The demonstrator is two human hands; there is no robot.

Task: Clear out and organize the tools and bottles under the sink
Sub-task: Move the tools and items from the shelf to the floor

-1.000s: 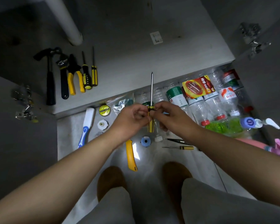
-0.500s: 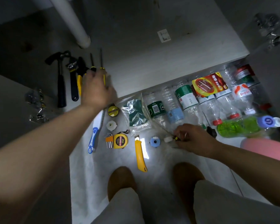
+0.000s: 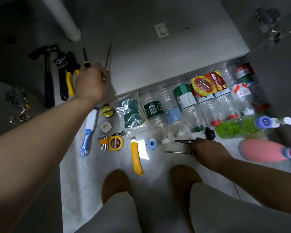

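Left hand (image 3: 91,83) grips screwdriver (image 3: 108,55) by shelf edge (image 3: 175,75) — right hand (image 3: 208,152) over small screwdriver (image 3: 176,152), grip unclear.

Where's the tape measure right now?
Head view, floor left of centre: the tape measure lies beside the hex keys on its left, yellow knife to its right.

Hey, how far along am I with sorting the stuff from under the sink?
Done: hammer, wrench, pliers and one screwdriver lie in a row on the cabinet floor. In hand: the left hand holds a long screwdriver beside that row; the right hand covers a small screwdriver's handle on the tiles. Left: tape measure, utility knife, hex keys and the bottles lie outside the cabinet.
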